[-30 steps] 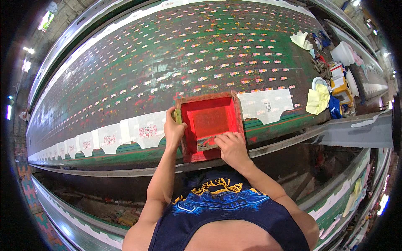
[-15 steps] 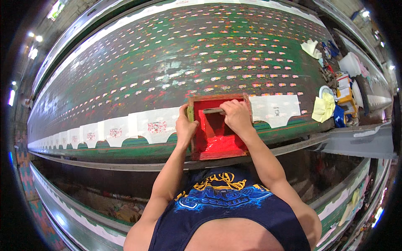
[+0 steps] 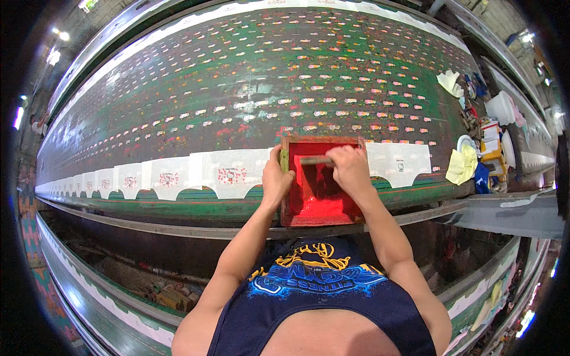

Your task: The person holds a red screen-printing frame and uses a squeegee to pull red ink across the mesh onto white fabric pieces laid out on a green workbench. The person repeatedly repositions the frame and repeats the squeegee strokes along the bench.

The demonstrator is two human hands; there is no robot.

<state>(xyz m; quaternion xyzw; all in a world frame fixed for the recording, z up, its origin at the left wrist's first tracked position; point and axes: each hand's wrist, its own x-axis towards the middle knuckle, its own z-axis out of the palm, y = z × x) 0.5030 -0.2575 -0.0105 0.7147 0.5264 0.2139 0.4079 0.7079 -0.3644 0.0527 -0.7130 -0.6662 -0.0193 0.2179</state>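
Note:
A wooden screen-printing frame (image 3: 323, 140) with red ink spread over its mesh lies on the near edge of a long green table (image 3: 237, 77). My left hand (image 3: 277, 180) is closed on the frame's left side, thumb toward the inside. In the upper part of the frame my right hand (image 3: 351, 171) grips a squeegee (image 3: 316, 160) by its right end. Right of the frame lies a white cloth piece (image 3: 386, 157) with a small dark cartoon figure. To the left, a cloth piece (image 3: 231, 172) bears a figure among red marks. Cloth under the frame is hidden.
More printed white cloth pieces (image 3: 169, 178) run leftward in a row. At the table's right end are a yellow cloth (image 3: 462, 166), a white tub (image 3: 500, 108) and assorted containers. A metal rail (image 3: 249, 230) runs along the near edge, in front of my body.
The whole view has shifted slightly, so table and frame appear a little farther right. Both hands keep their holds, and the squeegee stays in the upper part of the frame.

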